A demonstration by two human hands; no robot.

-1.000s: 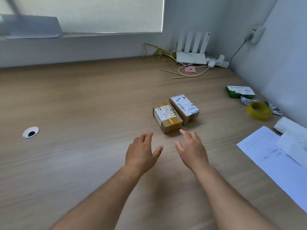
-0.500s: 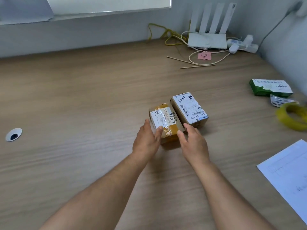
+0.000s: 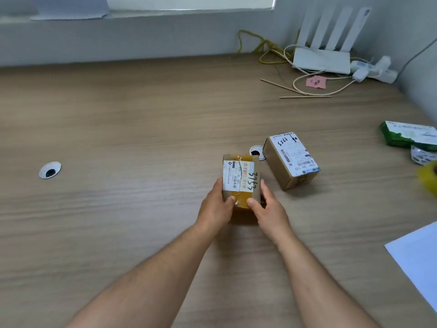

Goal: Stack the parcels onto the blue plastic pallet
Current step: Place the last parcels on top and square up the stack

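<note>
Near centre, fingers of left hand and right hand pinch taped parcel; second parcel lies right; pallet unseen, stacking apparently unstarted.

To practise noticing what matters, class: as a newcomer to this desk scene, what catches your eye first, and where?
The taped parcel at centre, gripped between the left hand and right hand, its label scrawled with black digits. To its right a second parcel lies on the wooden desk, apart from it. A white router stands in the far right corner among cables.
</note>
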